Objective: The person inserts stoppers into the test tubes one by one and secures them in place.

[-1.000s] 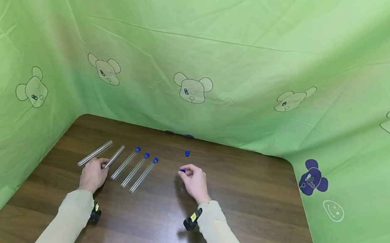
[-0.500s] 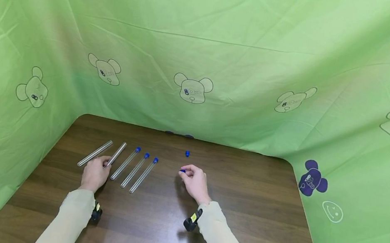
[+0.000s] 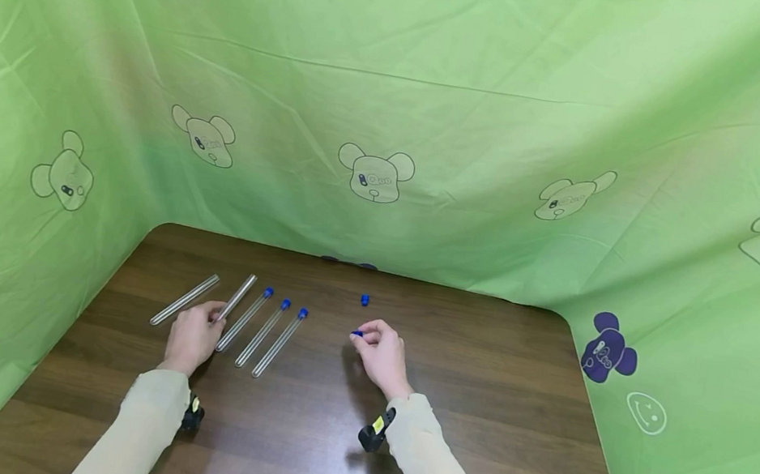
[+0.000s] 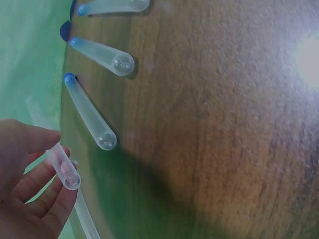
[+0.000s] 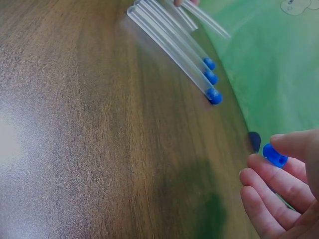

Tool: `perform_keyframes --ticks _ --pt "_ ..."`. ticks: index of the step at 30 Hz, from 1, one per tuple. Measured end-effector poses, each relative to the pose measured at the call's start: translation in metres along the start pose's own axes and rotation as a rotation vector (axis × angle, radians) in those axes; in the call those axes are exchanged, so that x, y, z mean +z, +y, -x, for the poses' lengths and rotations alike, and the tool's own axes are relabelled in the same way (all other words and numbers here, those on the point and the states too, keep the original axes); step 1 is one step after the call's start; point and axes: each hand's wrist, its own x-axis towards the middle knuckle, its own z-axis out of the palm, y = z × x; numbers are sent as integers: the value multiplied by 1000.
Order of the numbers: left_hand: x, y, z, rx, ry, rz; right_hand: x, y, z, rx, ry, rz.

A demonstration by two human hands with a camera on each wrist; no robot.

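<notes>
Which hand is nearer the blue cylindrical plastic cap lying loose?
Right. The right hand is just this side of the cap; the left hand is much farther left.

Head view bright, fairly even; green cloth (image 3: 393, 50) well lit, creases softly shaded. Pale sheen on tabletop (image 3: 476, 382) toward near edge. Soft shadows beside left hand (image 3: 194, 336) and right hand (image 3: 382, 360). Both wrist views dimmer, hazy, grainy, with greenish-dark shadow. White glare burns out a patch of tabletop in each. Capped test tubes (image 4: 90, 112) soft-edged there; tabletop's far edge looks bowed.
</notes>
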Motion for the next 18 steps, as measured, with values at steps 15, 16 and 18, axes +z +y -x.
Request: perform_keyframes --ticks 15,16,18 --pt "6 15 -2 93 15 53 0 1 2 13 -9 -9" --pt "6 16 -2 99 17 56 1 1 2 13 -10 -11" --pt "7 18 -2 110 25 61 0 1 1 8 -7 -12"
